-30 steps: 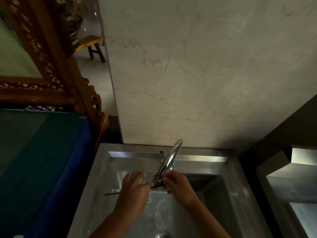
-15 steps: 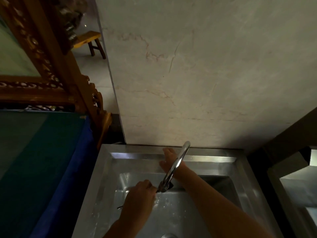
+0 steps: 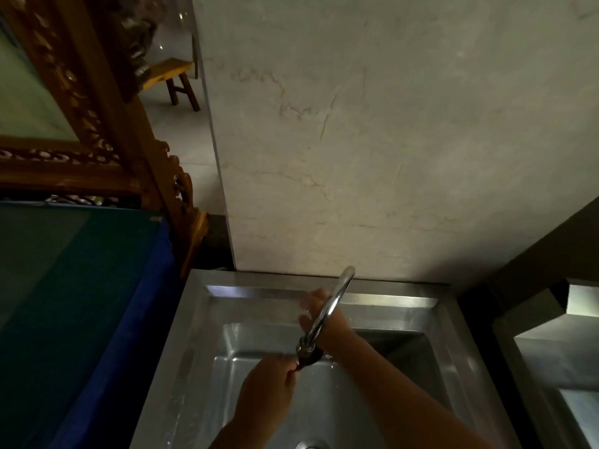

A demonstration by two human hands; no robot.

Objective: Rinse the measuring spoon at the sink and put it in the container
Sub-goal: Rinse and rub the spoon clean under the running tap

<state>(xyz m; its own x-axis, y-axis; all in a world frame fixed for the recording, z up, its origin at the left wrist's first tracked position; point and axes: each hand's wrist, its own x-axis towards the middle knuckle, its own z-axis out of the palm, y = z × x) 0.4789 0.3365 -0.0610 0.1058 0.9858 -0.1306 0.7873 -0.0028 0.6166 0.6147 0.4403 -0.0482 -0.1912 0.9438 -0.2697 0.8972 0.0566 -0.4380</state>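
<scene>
My left hand (image 3: 269, 388) is closed around the dark measuring spoon (image 3: 308, 360), whose bowl shows just under the spout of the curved chrome tap (image 3: 327, 314). The hand hides the spoon's handle. My right hand (image 3: 319, 314) reaches past the tap to its base at the back of the steel sink (image 3: 207, 338), fingers around the tap's handle, which is hidden behind the hand and spout. I see no water stream. The sink's drain (image 3: 311, 444) shows at the bottom edge. No container is in view.
A marble wall (image 3: 372, 140) rises right behind the sink. To the left lies a green and blue cloth surface (image 3: 81, 303) and a carved wooden frame (image 3: 107, 118). A second steel basin (image 3: 557, 351) stands at the right. A wooden stool (image 3: 175, 79) is far back.
My right hand left the spoon and moved back to the tap's base. My left hand kept the spoon and slid it right, under the spout. The water stream seen earlier is gone.
</scene>
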